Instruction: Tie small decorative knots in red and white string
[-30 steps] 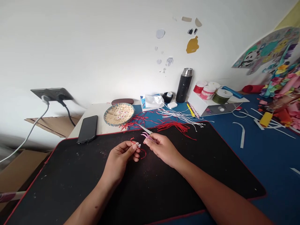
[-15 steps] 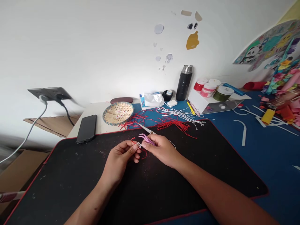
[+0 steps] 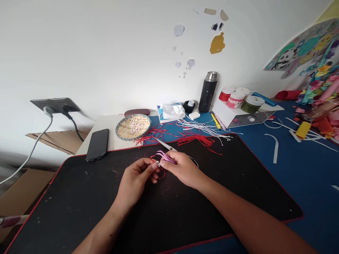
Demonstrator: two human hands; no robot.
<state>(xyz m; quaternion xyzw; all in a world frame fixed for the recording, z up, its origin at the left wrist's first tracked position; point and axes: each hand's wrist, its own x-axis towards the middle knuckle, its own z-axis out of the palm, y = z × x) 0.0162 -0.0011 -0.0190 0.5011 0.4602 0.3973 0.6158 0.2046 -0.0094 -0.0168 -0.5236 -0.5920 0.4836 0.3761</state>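
Observation:
Between the thumb and fingers of my left hand [image 3: 141, 171] is a small knot of white and red cord [image 3: 158, 163]. A red cord end [image 3: 162, 174] curls out below it, and another sticks up beside my fingertips. My right hand [image 3: 181, 165] is closed around purple tweezers [image 3: 166, 157], their curved tips pointing up and left above the knot. The right thumb and fingertips meet the knot's right side. Scissors [image 3: 165, 145] lie just behind my right hand, their handles partly hidden by it.
A black mat [image 3: 87, 197] lies under my hands. Behind it are red cords [image 3: 197, 140], white cords [image 3: 206, 127], a woven basket [image 3: 134, 127], a tissue pack [image 3: 171, 112] and a black flask [image 3: 208, 92]. A phone [image 3: 97, 144] sits left; paint jars [image 3: 235, 100] stand right.
Both hands stay almost in place at the knot. The red cord ends have shifted slightly, the lower one now curling closer in. The whole view has moved a little.

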